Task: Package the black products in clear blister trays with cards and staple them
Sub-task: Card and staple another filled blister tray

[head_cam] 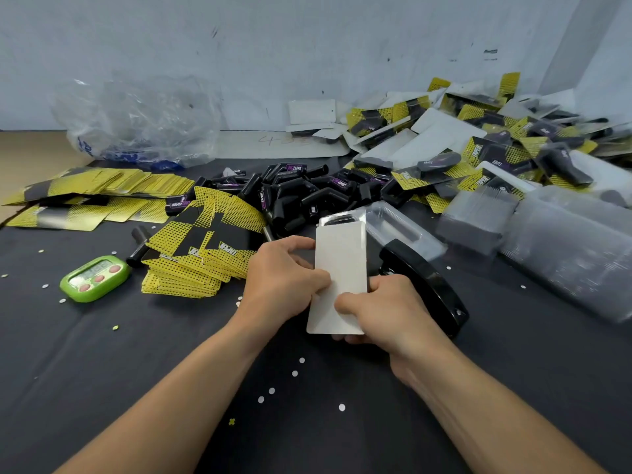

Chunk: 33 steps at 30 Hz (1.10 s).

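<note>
Gripped by the left hand [284, 278] and right hand [386, 309], a white-backed card [342, 261] sits over the bench [136, 371], fingers [321, 277] curled, pinching its left edge and bottom corner. Black stapler [427, 285] lies just right; loose black products [307, 189] pile behind, yellow cards [201, 254] left.

The left hand [284, 280] and right hand [386, 309] are bare, as are the 2 forearms behind them.

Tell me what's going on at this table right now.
A person holds a white-backed rectangular card over a clear plastic blister tray in both hands: the left hand pinches its left edge, the right hand its lower end. A black desk stapler lies just right of it. Loose black products are piled behind, with printed yellow-and-black cards to the left.
</note>
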Available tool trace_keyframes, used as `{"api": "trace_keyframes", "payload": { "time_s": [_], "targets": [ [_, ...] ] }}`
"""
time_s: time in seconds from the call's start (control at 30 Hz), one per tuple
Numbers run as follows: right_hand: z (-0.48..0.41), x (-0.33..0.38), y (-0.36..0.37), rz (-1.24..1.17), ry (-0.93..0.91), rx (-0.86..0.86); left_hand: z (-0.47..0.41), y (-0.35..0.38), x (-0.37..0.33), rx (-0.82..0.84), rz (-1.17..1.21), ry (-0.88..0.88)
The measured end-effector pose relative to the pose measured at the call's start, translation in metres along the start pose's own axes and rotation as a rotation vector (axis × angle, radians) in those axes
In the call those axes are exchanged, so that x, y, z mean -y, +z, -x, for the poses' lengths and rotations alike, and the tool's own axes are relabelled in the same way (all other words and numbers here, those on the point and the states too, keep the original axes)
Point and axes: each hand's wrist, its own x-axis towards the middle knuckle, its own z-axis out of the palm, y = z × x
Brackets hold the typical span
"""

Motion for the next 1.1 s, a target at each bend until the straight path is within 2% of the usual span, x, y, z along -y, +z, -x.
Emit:
{"api": "trace_keyframes", "payload": {
  "time_s": [0.07,0.27,0.43,0.63,0.9,1.1],
  "targets": [
    [0.001,0.002,0.000,0.004,-0.016,0.005,0.001,-0.001,-0.002,-0.037,0.011,0.009],
    [0.003,0.001,0.000,0.076,-0.074,-0.012,-0.002,-0.003,-0.004,-0.050,0.237,-0.206],
    [0.004,0.000,-0.002,0.072,-0.092,0.048,-0.001,-0.005,-0.006,-0.074,0.350,-0.252],
    [0.002,-0.003,-0.006,0.054,-0.093,0.086,-0.003,-0.001,-0.003,-0.082,0.302,-0.183],
    [0.001,-0.002,-0.012,0.029,-0.095,0.159,-0.004,-0.001,0.003,-0.148,0.021,0.071],
    [-0.001,-0.002,-0.013,0.043,-0.104,0.206,-0.007,-0.002,0.005,-0.200,0.018,0.079]
  ]
}}
